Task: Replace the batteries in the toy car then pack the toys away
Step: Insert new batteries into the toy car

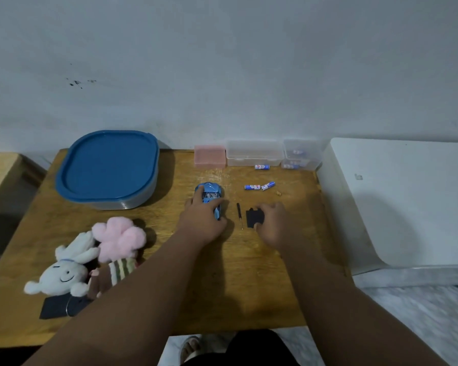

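The left hand [202, 220] lies over the toy car [210, 194] with its fingers curled round the blue body, forefinger along the far side and thumb at the near rear corner. The grip looks meant to steady the car on the table [249, 273], or to lift and turn it so the underside faces up. The car's nose pokes out just beyond the fingertips, roof upward.

The right hand [273, 223] pinches a black plate [253, 217] between curled fingers and thumb (probably the battery cover, though its detail is too dark to tell). Most of the plate shows just left of the knuckles.

The screwdriver [239, 215] lies between the two hands, touching neither, within easy reach for the cover screw.

Three loose batteries [252, 187] lie beyond the right hand's fingers. Two are close together, and one is farther back by the clear boxes [253, 154], one of which seems to hold more cells. I cannot tell which are fresh and which are spent.

Well to the left of the left hand's fingers, the plush toys [90, 260] lie grouped on the table. The blue-lidded container [109, 167] beyond them is closed, so packing has likely not begun.
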